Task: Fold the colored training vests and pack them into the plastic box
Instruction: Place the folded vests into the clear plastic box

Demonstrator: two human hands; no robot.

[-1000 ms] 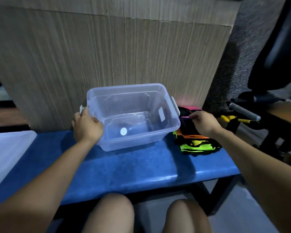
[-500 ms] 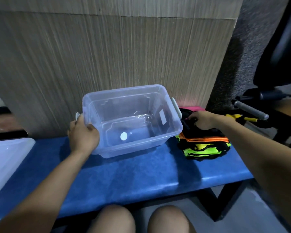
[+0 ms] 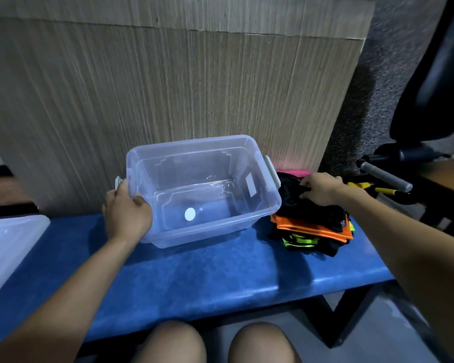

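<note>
Your right hand [image 3: 319, 188] has dropped from a pinch onto the stacked vests [image 3: 313, 221] at the bench's [image 3: 194, 279] right end, fingers curling into the black top one; left hand [image 3: 127, 212] still grips the empty plastic box [image 3: 202, 189]; packing begins.

The right hand [image 3: 320, 188] has moved from the pile's edge onto the top black vest [image 3: 309, 208].
</note>
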